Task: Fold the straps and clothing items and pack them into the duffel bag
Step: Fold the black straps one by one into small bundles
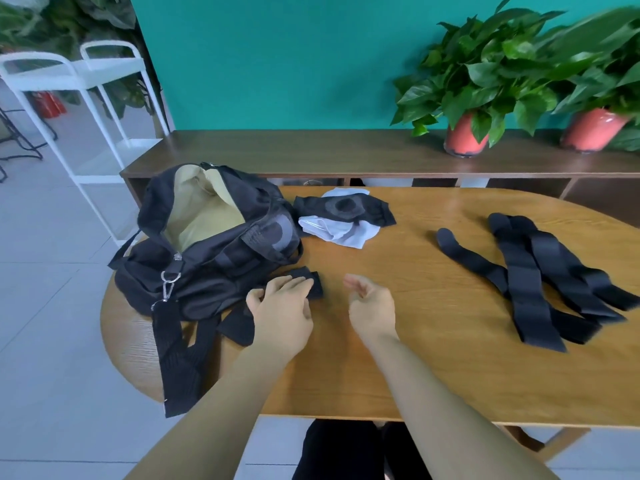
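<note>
Resting on a short black strap (pixel 316 288) just beside the duffel bag (pixel 207 244), the left hand (pixel 282 306) has its fingers nearly straight, laid on it and not gripping. The right hand (pixel 372 306) hovers over the table (pixel 415 358) with fingers loosely curled, holding nothing. The bag stands unzipped at the table's left end. Black-and-white clothing (pixel 343 216) lies just behind it, and long black straps (pixel 540 278) lie well apart, to the right.

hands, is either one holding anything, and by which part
Nothing is gripped. The left hand presses flat on a black strap by the duffel bag; the right hand is loosely curled and empty.
</note>
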Tool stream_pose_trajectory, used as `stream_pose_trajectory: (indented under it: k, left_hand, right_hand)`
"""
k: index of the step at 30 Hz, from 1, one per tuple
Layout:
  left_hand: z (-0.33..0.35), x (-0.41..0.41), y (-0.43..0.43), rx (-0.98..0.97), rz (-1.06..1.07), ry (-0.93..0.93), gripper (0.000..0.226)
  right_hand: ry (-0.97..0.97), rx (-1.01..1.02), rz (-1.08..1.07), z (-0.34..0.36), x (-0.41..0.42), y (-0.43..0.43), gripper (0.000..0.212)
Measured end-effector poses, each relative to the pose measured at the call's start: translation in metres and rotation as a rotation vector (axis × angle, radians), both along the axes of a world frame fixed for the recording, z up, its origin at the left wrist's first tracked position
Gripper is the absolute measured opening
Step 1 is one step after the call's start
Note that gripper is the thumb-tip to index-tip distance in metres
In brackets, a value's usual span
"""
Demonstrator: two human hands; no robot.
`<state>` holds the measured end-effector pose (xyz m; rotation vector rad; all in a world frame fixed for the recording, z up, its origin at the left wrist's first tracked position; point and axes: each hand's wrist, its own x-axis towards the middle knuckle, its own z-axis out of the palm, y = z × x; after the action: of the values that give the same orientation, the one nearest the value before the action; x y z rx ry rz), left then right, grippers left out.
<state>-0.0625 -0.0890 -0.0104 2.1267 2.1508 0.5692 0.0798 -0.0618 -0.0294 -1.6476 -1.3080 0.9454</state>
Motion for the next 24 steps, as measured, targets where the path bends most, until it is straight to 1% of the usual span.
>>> stream_pose_trajectory:
  k: [4,9,15,18,19,21,24]
  left_hand:
    - [-0.003,0.037,-0.006,-0.006,-0.082,-0.03,0.04]
    - [-0.001,0.095,-0.006,-0.025,-0.231,-0.011,0.041]
    - [-0.002,0.158,0.0,-0.028,-0.328,0.004,0.04]
    - [-0.004,0.182,0.004,-0.053,-0.377,0.014,0.04]
    - [-0.005,0.189,0.005,-0.058,-0.394,0.012,0.04]
    - [-0.007,0.2,0.01,-0.067,-0.421,0.014,0.04]
    - [-0.009,0.212,0.021,-0.081,-0.456,0.048,0.041]
  right_hand:
    - [-0.028,0.014,-0.132,0.01,0.054,-0.014,0.04]
    - [-0.095,0.049,-0.288,0.021,0.132,-0.029,0.039]
    - [-0.218,0.09,-0.459,0.02,0.216,-0.028,0.033]
    - [-0.275,0.01,-0.495,0.021,0.248,-0.013,0.034]
    - [-0.293,-0.025,-0.485,0.021,0.257,-0.007,0.031]
    - [-0.325,-0.087,-0.475,0.021,0.269,0.006,0.011]
    - [-0.35,-0.136,-0.477,0.02,0.278,0.022,0.016]
